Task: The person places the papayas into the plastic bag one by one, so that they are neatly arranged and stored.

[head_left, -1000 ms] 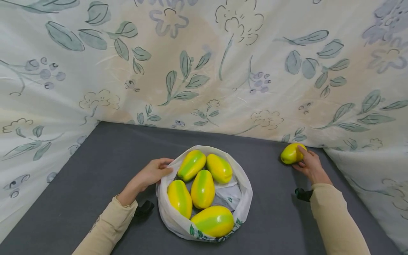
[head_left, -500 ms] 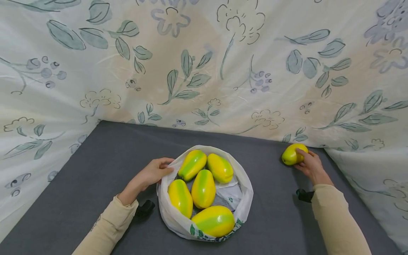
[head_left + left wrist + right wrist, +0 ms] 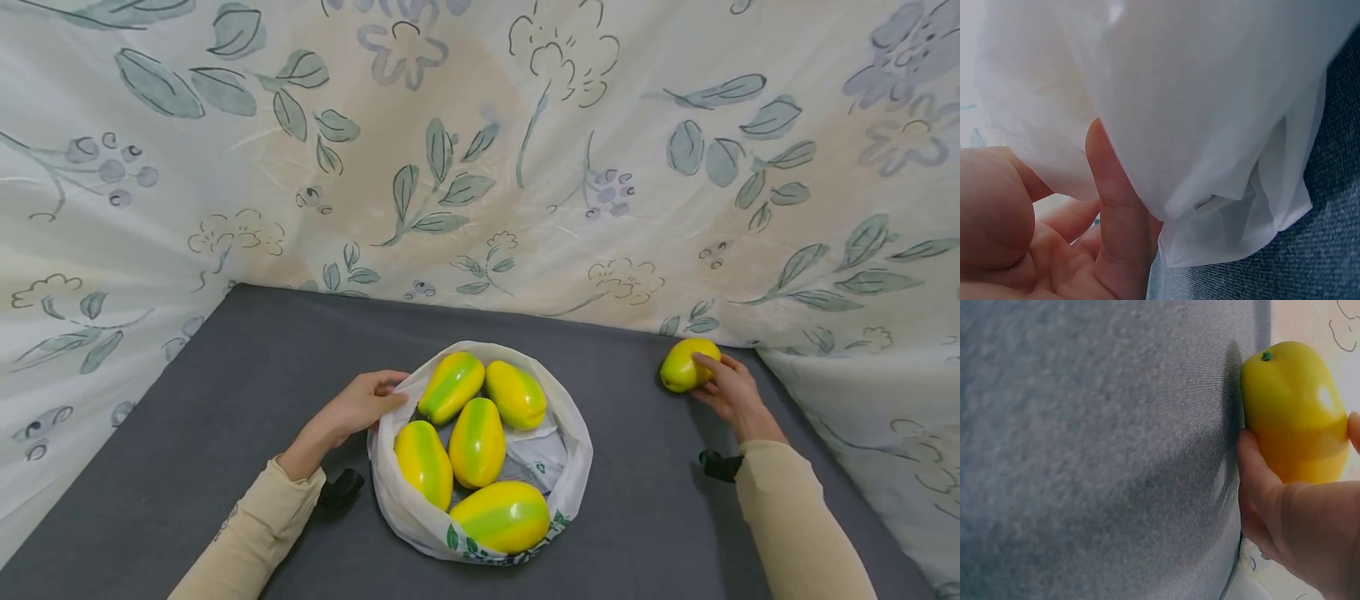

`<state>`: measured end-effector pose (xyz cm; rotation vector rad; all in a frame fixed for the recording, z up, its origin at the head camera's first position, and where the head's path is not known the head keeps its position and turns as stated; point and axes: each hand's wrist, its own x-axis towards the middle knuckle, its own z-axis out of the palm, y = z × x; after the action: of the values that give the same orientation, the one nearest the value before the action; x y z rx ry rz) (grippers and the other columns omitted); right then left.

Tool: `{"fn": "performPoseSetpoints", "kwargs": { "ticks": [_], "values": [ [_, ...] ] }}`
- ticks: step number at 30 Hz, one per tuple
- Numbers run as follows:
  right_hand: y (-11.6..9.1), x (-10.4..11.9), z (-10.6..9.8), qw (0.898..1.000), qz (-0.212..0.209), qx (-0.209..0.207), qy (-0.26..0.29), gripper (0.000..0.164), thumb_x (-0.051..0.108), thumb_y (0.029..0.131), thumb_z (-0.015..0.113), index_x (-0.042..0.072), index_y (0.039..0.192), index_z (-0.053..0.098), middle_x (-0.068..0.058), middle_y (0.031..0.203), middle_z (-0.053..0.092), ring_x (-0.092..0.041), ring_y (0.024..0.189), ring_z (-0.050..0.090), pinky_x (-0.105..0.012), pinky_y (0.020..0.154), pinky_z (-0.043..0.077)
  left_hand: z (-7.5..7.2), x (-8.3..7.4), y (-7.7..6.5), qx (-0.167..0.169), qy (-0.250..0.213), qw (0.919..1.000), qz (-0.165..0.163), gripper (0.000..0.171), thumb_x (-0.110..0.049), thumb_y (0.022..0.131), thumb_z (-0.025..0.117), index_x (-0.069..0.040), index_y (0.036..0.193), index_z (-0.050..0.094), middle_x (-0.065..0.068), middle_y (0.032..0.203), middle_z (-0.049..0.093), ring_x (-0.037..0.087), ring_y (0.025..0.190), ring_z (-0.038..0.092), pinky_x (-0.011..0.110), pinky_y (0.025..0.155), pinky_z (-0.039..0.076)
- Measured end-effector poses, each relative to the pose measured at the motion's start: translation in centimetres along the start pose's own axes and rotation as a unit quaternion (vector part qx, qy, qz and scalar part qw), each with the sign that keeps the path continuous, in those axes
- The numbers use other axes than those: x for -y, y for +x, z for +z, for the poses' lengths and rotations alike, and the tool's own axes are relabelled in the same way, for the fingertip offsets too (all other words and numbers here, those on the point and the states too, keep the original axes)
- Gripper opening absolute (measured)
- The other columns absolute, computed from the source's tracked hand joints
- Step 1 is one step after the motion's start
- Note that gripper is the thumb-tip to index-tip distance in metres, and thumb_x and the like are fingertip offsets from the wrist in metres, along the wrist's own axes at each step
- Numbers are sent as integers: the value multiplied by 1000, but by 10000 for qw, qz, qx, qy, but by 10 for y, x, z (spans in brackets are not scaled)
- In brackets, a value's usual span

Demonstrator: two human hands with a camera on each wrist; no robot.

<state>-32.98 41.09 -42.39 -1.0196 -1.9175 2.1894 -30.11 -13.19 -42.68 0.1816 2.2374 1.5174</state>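
Note:
A white plastic bag (image 3: 579,450) with its rim rolled outward stands in the middle of the dark table. Several yellow papayas with green stripes, such as the central papaya (image 3: 477,443), lie inside it. My left hand (image 3: 358,412) holds the bag's left rim; in the left wrist view, the thin plastic (image 3: 1210,94) passes between the thumb and fingers of that hand (image 3: 1119,244). At the table's back right, my right hand (image 3: 737,398) grips a single papaya (image 3: 682,367) from its right side. The right wrist view shows this papaya (image 3: 1294,412) low against the tabletop, fingertips along its underside.
A dark grey cloth (image 3: 247,358) covers the table. Floral fabric (image 3: 450,167) hangs as a wall along the back and both sides, close behind the held papaya. Black wrist mounts (image 3: 341,490) stick out beneath the sleeves.
The right hand and its papaya have shifted very slightly toward me. My left hand, the bag and the papayas inside stay where they were.

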Motion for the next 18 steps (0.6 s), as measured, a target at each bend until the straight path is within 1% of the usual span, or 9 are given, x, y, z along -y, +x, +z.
{"fn": "performPoseSetpoints", "kwargs": {
  "ticks": [6, 8, 10, 13, 18],
  "values": [
    [-8, -1, 1, 9997, -163, 46, -148, 105, 41, 80, 73, 23, 154, 1, -6, 158, 6, -25, 137, 24, -51, 107, 24, 0, 0, 0, 22, -4, 10000, -14, 45, -13, 98, 54, 0, 140, 43, 17, 116, 59, 20, 81, 62, 34, 64, 54],
    [-13, -1, 4, 9995, -193, 247, -106, 104, 40, 82, 72, 23, 154, 0, -7, 158, 6, -25, 137, 24, -51, 107, 23, 0, 0, 0, 30, -21, 10000, -8, 45, -13, 99, 54, 0, 140, 43, 18, 117, 59, 20, 82, 62, 34, 65, 54],
    [-18, 0, 7, 9982, -240, 548, -71, 102, 39, 84, 70, 22, 154, -2, -8, 158, 4, -25, 137, 22, -50, 108, 22, 0, -1, 0, 31, -33, 10000, 7, 44, -12, 99, 54, 0, 140, 43, 19, 118, 58, 20, 82, 62, 34, 65, 54],
    [-26, 0, 15, 9951, -364, 911, -138, 99, 38, 87, 67, 20, 154, -5, -10, 158, 3, -26, 139, 19, -51, 108, 21, 0, -1, -1, 34, -48, 10000, 32, 44, -12, 99, 53, 0, 140, 43, 19, 118, 58, 21, 82, 63, 35, 65, 54],
    [-41, -1, 28, 9898, -618, 1174, -522, 101, 42, 87, 66, 17, 153, -6, -15, 156, 6, -30, 135, 26, -53, 107, 23, 0, -1, -1, 38, -27, 10000, 37, 44, -12, 99, 53, 0, 140, 43, 18, 117, 59, 20, 81, 62, 34, 65, 54]
  ]
}}
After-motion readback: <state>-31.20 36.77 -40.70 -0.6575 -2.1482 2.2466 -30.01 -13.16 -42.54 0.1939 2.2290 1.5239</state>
